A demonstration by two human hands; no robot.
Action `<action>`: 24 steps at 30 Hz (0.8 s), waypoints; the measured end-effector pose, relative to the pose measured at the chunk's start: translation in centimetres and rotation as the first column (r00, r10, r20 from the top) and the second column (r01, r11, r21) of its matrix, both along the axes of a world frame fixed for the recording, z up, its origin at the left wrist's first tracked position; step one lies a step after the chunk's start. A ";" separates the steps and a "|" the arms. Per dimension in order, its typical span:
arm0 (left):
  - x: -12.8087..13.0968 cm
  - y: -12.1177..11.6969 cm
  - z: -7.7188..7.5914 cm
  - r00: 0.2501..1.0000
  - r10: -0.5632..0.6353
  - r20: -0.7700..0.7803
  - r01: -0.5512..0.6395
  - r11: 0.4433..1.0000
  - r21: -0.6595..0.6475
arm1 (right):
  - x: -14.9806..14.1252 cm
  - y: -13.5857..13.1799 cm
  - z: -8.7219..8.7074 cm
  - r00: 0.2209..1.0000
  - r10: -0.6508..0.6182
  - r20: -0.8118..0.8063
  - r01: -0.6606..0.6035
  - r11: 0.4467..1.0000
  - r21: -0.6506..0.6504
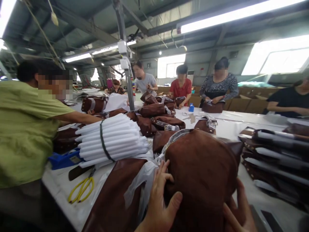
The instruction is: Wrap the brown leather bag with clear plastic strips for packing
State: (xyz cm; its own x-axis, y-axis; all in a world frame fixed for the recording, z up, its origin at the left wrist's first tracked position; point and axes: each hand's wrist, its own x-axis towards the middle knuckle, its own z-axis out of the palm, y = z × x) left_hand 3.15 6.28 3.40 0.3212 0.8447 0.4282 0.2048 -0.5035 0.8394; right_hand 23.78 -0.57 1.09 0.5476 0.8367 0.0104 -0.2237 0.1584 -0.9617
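A brown leather bag (200,161) stands upright in front of me, its handle (177,136) wrapped in clear plastic. My left hand (160,196) lies against the bag's left side, fingers and thumb spread. At the lower right, my right hand (238,209) presses on the bag's other side, its fingers partly hidden. Between them the two hands hold the bag. Just left of it lies another brown leather piece (108,196) with a torn strip of white plastic wrap (137,180) on it.
A banded stack of rolled white paper (120,137), yellow-handled scissors (81,190) and a blue tape dispenser (64,160) lie left. Brown bags (154,109) are heaped mid-table; more are stacked right (272,161). A person in green (24,129) reaches across. Several co-workers stand beyond.
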 end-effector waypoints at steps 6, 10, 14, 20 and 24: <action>0.8 5.0 5.2 0.998 0.001 0.061 -0.018 0.961 0.276 | -1.3 5.9 5.2 0.992 0.055 -0.116 -0.029 0.976 0.215; 2.0 13.2 10.3 0.984 0.166 -0.061 -0.103 0.821 0.562 | -0.4 14.4 7.0 0.997 0.065 0.043 -0.077 0.907 0.413; 1.9 17.9 11.0 0.894 0.447 -0.034 -0.368 0.774 0.516 | 0.3 18.3 5.5 0.971 0.127 0.202 -0.153 0.981 0.120; 0.4 12.4 1.0 0.922 0.265 -0.281 -0.152 0.918 0.367 | 2.6 8.1 -2.2 0.683 0.152 0.715 -0.127 0.988 -0.089; 0.0 6.7 -3.7 0.910 0.024 -0.413 0.066 0.977 0.202 | 4.9 -1.2 -5.8 0.559 0.126 0.820 0.096 0.972 -0.214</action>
State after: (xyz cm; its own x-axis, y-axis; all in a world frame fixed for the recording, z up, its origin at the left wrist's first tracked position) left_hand 3.12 12.98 -0.26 0.5233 0.7424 0.4183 0.4963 -0.6646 0.5586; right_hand 28.69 -1.79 -4.70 0.3774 0.8843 0.2750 0.6826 -0.0649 -0.7279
